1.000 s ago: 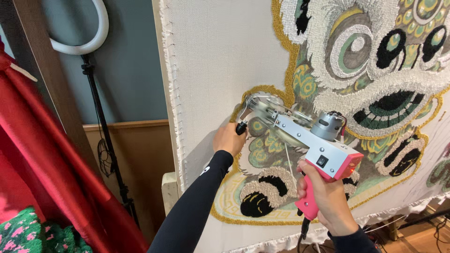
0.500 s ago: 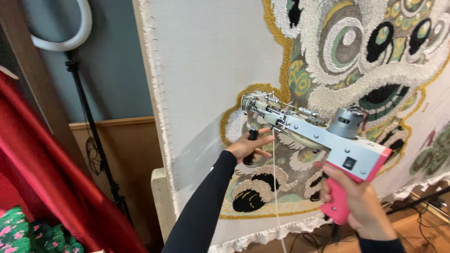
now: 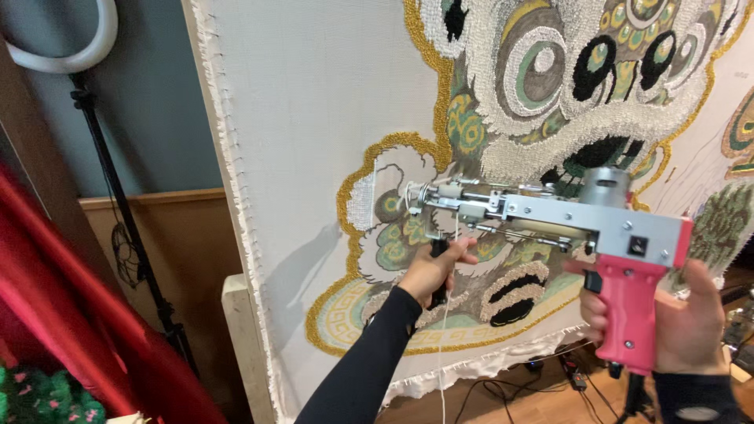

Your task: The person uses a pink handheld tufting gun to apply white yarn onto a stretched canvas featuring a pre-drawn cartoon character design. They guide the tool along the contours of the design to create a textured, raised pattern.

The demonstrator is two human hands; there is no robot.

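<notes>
A tufting gun [image 3: 550,216] with a silver body and pink grip points left at a stretched white cloth [image 3: 314,118] bearing a tufted lion-dance face in gold, green, white and black. My right hand [image 3: 683,322] is wrapped around the pink grip at the lower right. My left hand [image 3: 432,271], in a black sleeve, grips the gun's black front handle beneath the needle end. The needle tip sits at a white patch inside a gold-outlined curl. A thin white yarn [image 3: 444,345] hangs down from the gun.
A ring light on a black stand [image 3: 118,204] is at the left before a grey wall with wood panelling. Red fabric [image 3: 71,314] fills the lower left. The pale wooden frame post [image 3: 243,345] edges the cloth. Cables lie on the wood floor [image 3: 550,377] below.
The view has shifted and the gun has drawn back from the cloth toward me. My left hand stays on the front handle and my right hand on the pink grip.
</notes>
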